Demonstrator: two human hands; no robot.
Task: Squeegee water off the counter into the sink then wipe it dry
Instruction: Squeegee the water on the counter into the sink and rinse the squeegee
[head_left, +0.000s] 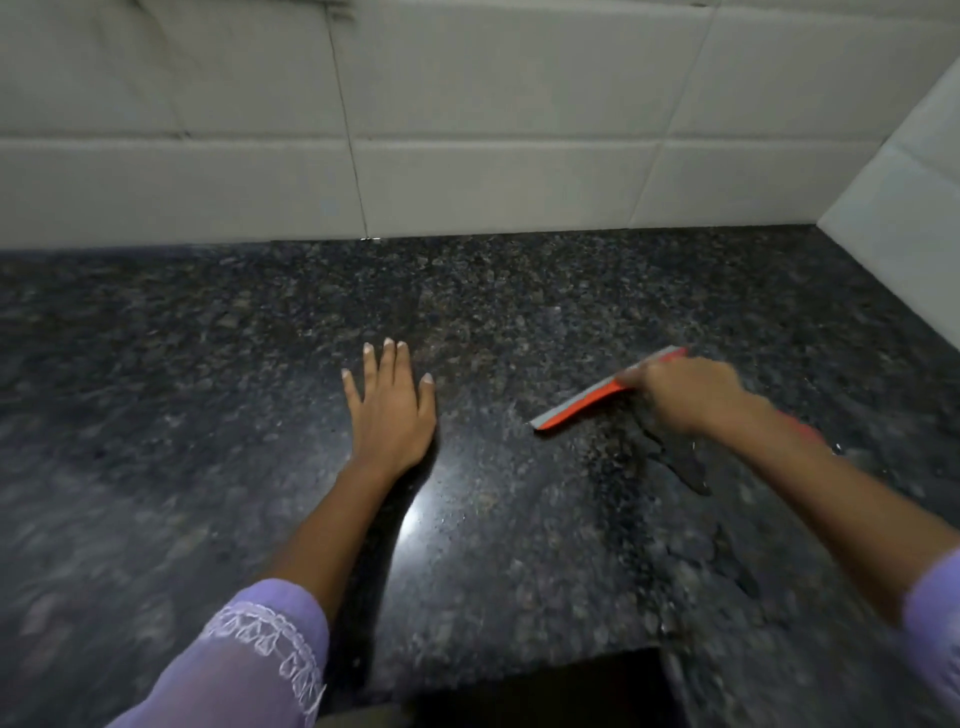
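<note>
R hand (685, 395) grips squeegee (597, 392), blade running near-left to far-right.

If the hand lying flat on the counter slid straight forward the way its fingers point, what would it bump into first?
The left hand rests flat on the dark granite counter, fingers aimed at the back. Nothing lies ahead on the stone, so it would probably reach the white tiled wall first. The squeegee sits off to its right.

Dark counter (519, 291), black granite speckled grey and brown, with a white glare patch near the middle. Off-white tiled wall (467, 171) at the far side, thin dark grout lines. Orange squeegee (582, 402) at right, grey blade edge. Lilac sleeves (244, 670), white embroidered trim.
</note>
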